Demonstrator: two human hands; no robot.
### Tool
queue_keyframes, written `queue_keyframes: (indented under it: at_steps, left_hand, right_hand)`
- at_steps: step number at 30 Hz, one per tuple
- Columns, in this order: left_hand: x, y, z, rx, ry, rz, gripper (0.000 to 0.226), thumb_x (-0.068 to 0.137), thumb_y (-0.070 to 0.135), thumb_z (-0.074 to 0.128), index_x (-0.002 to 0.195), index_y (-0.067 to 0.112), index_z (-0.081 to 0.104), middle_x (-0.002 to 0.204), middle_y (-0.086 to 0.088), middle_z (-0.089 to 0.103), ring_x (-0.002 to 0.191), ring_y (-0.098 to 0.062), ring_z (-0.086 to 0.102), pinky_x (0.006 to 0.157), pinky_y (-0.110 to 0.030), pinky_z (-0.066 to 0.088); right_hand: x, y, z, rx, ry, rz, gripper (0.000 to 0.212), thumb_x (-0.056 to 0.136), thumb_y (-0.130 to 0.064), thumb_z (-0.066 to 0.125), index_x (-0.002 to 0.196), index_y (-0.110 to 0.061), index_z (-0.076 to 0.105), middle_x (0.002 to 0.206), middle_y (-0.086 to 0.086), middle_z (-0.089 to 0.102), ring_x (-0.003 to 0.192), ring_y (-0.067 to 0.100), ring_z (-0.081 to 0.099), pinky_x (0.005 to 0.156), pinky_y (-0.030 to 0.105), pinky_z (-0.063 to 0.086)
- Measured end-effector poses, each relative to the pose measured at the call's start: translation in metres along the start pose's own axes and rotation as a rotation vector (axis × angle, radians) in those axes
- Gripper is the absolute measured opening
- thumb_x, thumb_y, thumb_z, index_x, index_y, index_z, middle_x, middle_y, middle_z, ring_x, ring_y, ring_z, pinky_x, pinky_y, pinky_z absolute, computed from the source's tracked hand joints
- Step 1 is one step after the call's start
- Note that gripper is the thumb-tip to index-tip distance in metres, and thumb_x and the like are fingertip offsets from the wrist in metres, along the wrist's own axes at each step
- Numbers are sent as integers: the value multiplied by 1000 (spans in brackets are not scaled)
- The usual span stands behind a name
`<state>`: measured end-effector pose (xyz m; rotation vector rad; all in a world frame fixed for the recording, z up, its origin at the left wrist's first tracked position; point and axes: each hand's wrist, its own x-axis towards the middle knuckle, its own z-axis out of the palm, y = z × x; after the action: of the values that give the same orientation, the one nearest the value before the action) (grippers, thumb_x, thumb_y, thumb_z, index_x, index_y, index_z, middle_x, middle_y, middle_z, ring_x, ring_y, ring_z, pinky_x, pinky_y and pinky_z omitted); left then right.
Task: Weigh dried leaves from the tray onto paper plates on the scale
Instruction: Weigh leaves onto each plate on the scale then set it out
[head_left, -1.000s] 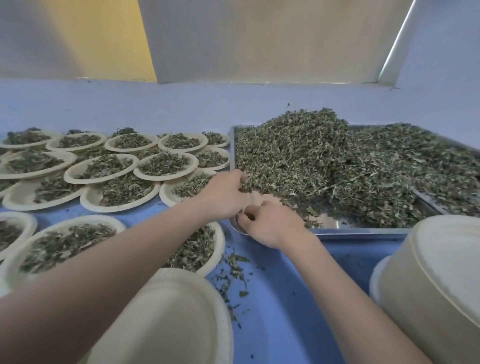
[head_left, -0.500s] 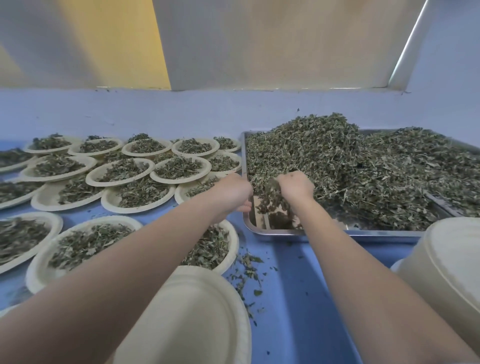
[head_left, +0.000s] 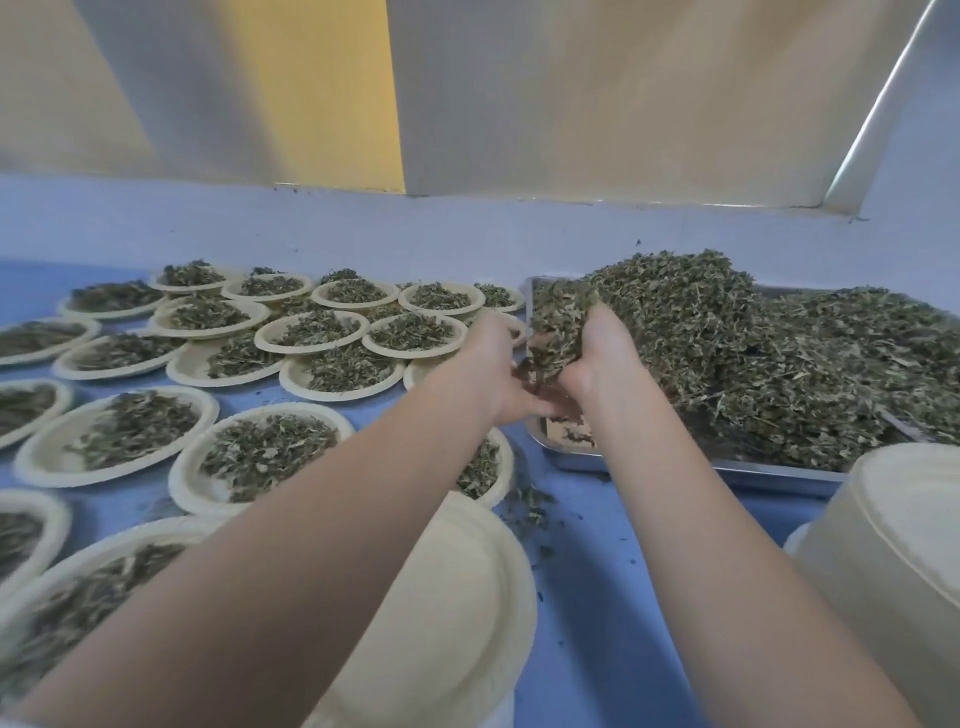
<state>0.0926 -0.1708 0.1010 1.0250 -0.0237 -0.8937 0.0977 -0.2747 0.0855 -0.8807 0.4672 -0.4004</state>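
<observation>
Head view | a clump of dried leaves (head_left: 558, 322) is held cupped between both hands above the near left corner of the metal tray (head_left: 644, 465) | left hand (head_left: 493, 374) is curled under it | right hand (head_left: 597, 358) is curled against its right side | filled paper plates (head_left: 311, 332) are spread on the blue table (head_left: 597, 597) to the left

We saw the dried leaves (head_left: 753, 364), olive-green and crumbly, heaped high in a shallow metal tray (head_left: 649, 465) at the right of the frame. A clump of them was lifted above the tray's left end. An empty cream paper plate (head_left: 467, 597) lay at the lower centre, partly hidden.
</observation>
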Motion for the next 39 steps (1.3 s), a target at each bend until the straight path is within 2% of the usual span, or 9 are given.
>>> queue_keyframes:
  at_steps: [4, 11, 12, 15, 19, 22, 24, 30, 39]
  left_hand:
    - [-42, -6, -28, -3, 66, 81, 41, 98, 31, 28, 85, 5, 57, 66, -13, 67, 77, -29, 59, 67, -48, 49]
    - [-119, -33, -87, 119, 206, 214, 44, 99, 40, 34, 96, 1, 55, 68, -13, 62, 70, -27, 58, 64, -39, 51]
    - [-128, -36, -92, 171, 214, 231, 45, 99, 42, 34, 96, 2, 56, 71, -14, 65, 74, -29, 60, 69, -40, 53]
    - [-145, -46, -103, 345, 300, 316, 44, 99, 43, 37, 93, 6, 59, 85, -14, 67, 78, -28, 64, 79, -38, 53]
    - [-155, -62, -121, 866, 512, 542, 43, 100, 44, 32, 95, 22, 67, 114, -1, 65, 104, -18, 59, 97, -39, 44]
    - [-158, -71, -136, 1023, 551, 645, 46, 99, 48, 28, 115, 25, 64, 123, 10, 60, 110, -9, 53, 90, -30, 36]
    - [-156, -74, -142, 1010, 569, 677, 45, 99, 48, 29, 119, 26, 64, 122, 12, 60, 111, -7, 52, 87, -27, 34]
    - [-151, -81, -145, 895, 517, 732, 31, 97, 48, 37, 93, 41, 67, 117, 17, 62, 115, -7, 52, 98, -36, 39]
    - [-147, -94, -157, 688, 469, 839, 27, 97, 36, 44, 99, 36, 71, 105, 31, 64, 93, 25, 51, 82, -13, 36]
  right_hand:
    - [-51, 28, 19, -88, -55, -2, 41, 93, -39, 53, 124, -13, 59, 118, 12, 64, 101, 36, 65, 89, 56, 49]
    - [-128, 85, 22, -508, -201, -216, 32, 92, -29, 52, 95, 1, 60, 92, 27, 59, 96, 36, 64, 89, 50, 49]
    - [-135, 90, 19, -620, -217, -289, 36, 91, -32, 52, 95, 3, 59, 96, 27, 58, 97, 35, 63, 88, 49, 49]
    - [-153, 95, 6, -1009, -292, -563, 27, 91, -46, 47, 93, -24, 63, 82, -13, 61, 77, -7, 55, 66, 24, 41]
    - [-166, 93, -8, -1423, -585, -577, 51, 92, -65, 24, 116, -38, 61, 119, -18, 62, 108, 0, 52, 78, 16, 34]
    - [-166, 85, -15, -1468, -659, -526, 65, 88, -68, 12, 139, -42, 43, 148, -17, 38, 137, 5, 30, 112, 31, 21]
    - [-164, 83, -22, -1446, -678, -481, 66, 89, -66, 9, 148, -40, 24, 155, -19, 19, 144, 3, 12, 120, 37, 6]
    - [-161, 88, -39, -1173, -649, -440, 68, 83, -71, 10, 147, -50, 11, 144, -38, 13, 139, -8, 10, 116, 32, 7]
    - [-155, 95, -46, -1064, -536, -491, 68, 84, -70, 14, 147, -47, 19, 150, -30, 18, 140, -2, 17, 109, 28, 11]
